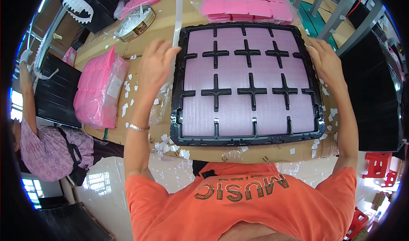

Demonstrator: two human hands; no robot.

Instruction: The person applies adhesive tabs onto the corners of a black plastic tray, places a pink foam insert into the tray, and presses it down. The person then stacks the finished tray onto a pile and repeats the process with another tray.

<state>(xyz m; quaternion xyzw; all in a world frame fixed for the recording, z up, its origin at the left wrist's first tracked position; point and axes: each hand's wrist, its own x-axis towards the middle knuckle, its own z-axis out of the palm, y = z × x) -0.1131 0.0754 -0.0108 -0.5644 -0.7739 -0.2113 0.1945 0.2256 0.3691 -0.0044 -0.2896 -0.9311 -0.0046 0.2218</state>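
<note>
A large black plastic tray [251, 141] lies before me on the table, its compartments lined with pale pink foam sheet [238, 62] between raised black crosses. At the far left rim is my left hand [158, 64], its fingers bent and the nearest fingertip against the edge. Across from it, my right hand [326, 62] has bent fingers at the far right rim. Both hands hold the tray by its sides; the exact contact under the fingers is hidden.
Bagged pink foam [96, 87] stands left, and more pink foam pieces [243, 4] lie beyond the tray. A round container [136, 24] holds clear plastic. White scraps [164, 147] litter the cardboard-covered table [140, 70]. Grey posts [332, 26] rise at right. Another person [55, 147] works at left.
</note>
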